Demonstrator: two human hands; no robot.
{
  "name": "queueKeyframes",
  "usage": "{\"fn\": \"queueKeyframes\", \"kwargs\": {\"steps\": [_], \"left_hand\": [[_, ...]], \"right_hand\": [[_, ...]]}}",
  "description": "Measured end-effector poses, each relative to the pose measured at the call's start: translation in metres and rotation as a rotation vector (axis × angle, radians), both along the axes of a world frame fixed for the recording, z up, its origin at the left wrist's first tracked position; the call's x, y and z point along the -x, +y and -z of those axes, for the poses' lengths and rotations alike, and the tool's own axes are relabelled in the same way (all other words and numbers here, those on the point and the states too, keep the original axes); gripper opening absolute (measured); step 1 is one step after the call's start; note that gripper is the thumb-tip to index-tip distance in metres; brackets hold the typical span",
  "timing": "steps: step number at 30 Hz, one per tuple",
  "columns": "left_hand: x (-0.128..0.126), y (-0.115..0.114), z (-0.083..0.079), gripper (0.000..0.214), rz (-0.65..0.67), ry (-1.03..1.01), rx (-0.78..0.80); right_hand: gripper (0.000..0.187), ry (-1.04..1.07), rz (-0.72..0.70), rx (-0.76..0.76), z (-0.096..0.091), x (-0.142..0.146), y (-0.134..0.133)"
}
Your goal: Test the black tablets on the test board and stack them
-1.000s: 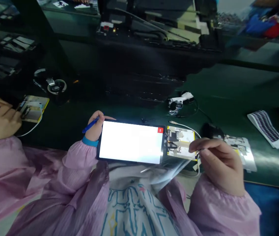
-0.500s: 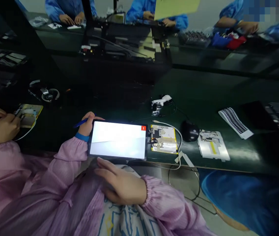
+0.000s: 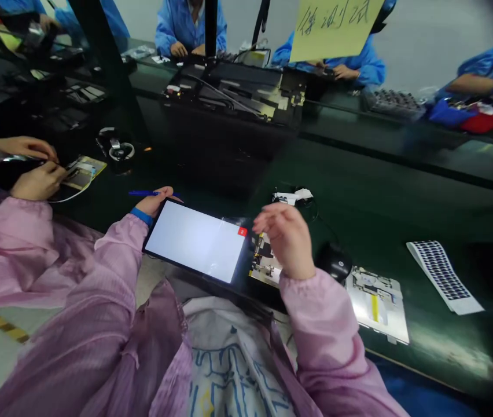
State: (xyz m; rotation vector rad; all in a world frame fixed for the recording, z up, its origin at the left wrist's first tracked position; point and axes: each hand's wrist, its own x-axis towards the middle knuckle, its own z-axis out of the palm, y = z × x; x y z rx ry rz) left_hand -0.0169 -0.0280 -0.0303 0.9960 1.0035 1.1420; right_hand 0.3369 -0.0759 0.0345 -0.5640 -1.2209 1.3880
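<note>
A tablet-like display panel (image 3: 194, 240) with a lit white screen and a small red mark in one corner is held tilted over the table's near edge. At its upper left corner, my left hand (image 3: 154, 201) grips the edge, with a blue pen (image 3: 142, 193) also held in the fingers. Off the panel's right side, my right hand (image 3: 287, 240) is raised with loosely bent fingers, slightly blurred, and nothing visible in it. Beneath that hand lies an opened device board with yellow edges (image 3: 264, 260), partly hidden by hand and sleeve.
Right of my sleeve are a black mouse (image 3: 335, 260), a silver device chassis (image 3: 379, 304) and a sticker sheet (image 3: 444, 278). A co-worker's hands (image 3: 40, 174) work at the left beside a yellow-edged board (image 3: 85, 172). A dark rack (image 3: 238, 92) stands ahead.
My right hand has risen from in front of my body to the panel's right side. The panel has turned, its right side now lower. My left hand keeps its grip; the view has shifted.
</note>
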Motion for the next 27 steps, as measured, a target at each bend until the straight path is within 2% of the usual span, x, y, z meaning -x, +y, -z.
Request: {"fn": "queueKeyframes", "kwargs": {"steps": [2, 5, 8, 12, 15, 19, 23, 27], "left_hand": [[0.001, 0.002, 0.004, 0.068, 0.003, -0.002, -0.002], [0.004, 0.006, 0.009, 0.066, 0.0, 0.025, 0.005], [0.006, 0.009, 0.012, 0.062, 0.002, 0.044, 0.015], [0.005, 0.01, 0.012, 0.056, 0.027, 0.045, -0.006], [0.003, 0.008, 0.009, 0.049, 0.012, 0.075, -0.026], [0.001, 0.005, 0.003, 0.045, 0.047, 0.048, -0.043], [-0.001, 0.003, 0.003, 0.05, 0.057, 0.032, -0.053], [-0.004, 0.0, 0.004, 0.057, 0.013, 0.03, -0.074]], "right_hand": [[0.019, 0.084, 0.087, 0.028, -0.002, -0.014, 0.026], [0.019, 0.077, 0.2, 0.024, -0.008, -0.026, 0.05], [0.02, -0.003, 0.248, 0.026, -0.011, -0.032, 0.059], [0.02, 0.058, 0.298, 0.056, -0.012, -0.033, 0.055], [0.021, 0.048, 0.328, 0.056, -0.011, -0.03, 0.033], [0.024, -0.082, 0.359, 0.022, 0.0, -0.015, -0.024], [0.022, -0.168, 0.222, -0.014, 0.024, 0.014, -0.086], [0.032, -0.385, 0.082, -0.273, 0.038, 0.047, -0.117]]}}
